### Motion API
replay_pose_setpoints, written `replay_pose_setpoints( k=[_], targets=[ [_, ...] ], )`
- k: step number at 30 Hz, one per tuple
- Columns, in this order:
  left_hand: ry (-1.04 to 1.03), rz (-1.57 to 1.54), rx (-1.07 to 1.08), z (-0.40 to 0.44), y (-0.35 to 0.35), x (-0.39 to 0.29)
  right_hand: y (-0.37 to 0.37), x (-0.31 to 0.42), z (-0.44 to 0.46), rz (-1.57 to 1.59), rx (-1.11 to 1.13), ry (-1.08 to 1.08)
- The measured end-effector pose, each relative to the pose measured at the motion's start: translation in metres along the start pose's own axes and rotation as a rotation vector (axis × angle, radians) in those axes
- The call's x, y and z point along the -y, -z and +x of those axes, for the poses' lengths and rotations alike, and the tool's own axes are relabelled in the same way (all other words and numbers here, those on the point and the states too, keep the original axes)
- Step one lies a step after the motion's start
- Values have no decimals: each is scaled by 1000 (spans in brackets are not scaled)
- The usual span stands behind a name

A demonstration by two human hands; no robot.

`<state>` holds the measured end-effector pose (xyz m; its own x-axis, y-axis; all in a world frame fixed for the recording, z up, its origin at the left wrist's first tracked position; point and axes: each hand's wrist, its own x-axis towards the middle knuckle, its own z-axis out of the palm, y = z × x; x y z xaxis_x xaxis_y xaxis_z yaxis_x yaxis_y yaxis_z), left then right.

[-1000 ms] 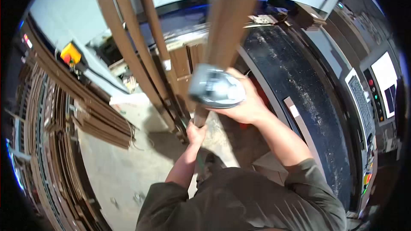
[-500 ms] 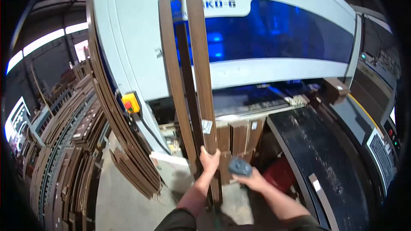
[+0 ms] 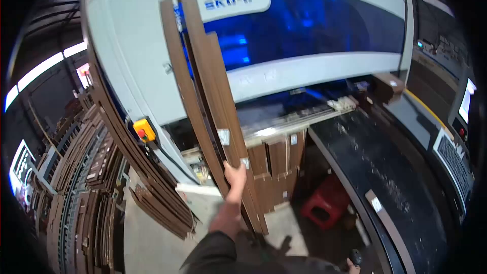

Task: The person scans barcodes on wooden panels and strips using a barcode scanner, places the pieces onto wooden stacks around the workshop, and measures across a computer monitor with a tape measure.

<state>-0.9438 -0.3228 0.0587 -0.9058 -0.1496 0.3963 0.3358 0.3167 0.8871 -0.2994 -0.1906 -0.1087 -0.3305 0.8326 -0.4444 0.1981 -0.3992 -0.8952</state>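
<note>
My left hand [image 3: 235, 175] grips the edge of upright brown boards [image 3: 223, 91], its fingers wrapped round them just below a white label [image 3: 223, 136]. Another tall brown board [image 3: 185, 81] leans to the left of them. At the bottom edge, only part of my right hand [image 3: 353, 267] shows, closed round a dark handheld device [image 3: 356, 257] that is mostly cut off by the frame.
A white machine [image 3: 137, 45] with a blue window stands ahead. Stacked boards [image 3: 86, 223] fill the left. A red stool [image 3: 327, 200] sits beneath the black table [image 3: 375, 162]; a keyboard [image 3: 453, 165] is at right. A yellow switch box [image 3: 144, 130] hangs on the machine.
My right hand has moved down and right with the device, away from the boards. My view has risen from the floor towards the machine. My left hand still holds the boards, which now lean left.
</note>
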Motion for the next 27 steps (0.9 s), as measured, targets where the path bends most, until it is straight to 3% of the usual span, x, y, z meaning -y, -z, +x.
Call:
replay_pose_setpoints(
  k=[2,4,5,6,7,9,11,15,17,19,20,21,23,27],
  targets=[
    [-26,-15,21,-1,-1,7,33,-52,-30,37,-86,15],
    [-3,-7,100,-7,12,-2,54,-71,-48,-289,-279,-205],
    [-17,70,111,-16,25,-18,59,-72,-59,-285,-236,-253],
    [37,-137,93,-30,24,4,57,-62,-67,-265,-200,-298],
    [86,-345,66,-43,21,27,39,-45,-86,-191,-295,-81],
    [260,-417,98,-100,33,107,29,-25,-101,25,-335,-230],
    [580,-192,375,-193,48,135,16,15,-124,-60,-340,-243],
    [754,2,1618,-362,59,118,18,19,-142,-48,-367,-280],
    [332,0,1882,-421,46,72,22,28,-140,-90,-325,-137],
    [67,-126,1987,-456,33,10,32,54,-146,-21,-260,-156],
    [74,-127,1998,-470,20,-16,47,42,-142,-35,-232,-182],
    [82,-123,1995,-481,8,-40,56,69,-151,-68,-240,-59],
    [-1,-80,1859,-498,-9,-100,85,63,-153,-79,-278,-48],
    [-716,-280,1480,-533,-33,-183,140,46,-156,214,-388,-12]
  ],
)
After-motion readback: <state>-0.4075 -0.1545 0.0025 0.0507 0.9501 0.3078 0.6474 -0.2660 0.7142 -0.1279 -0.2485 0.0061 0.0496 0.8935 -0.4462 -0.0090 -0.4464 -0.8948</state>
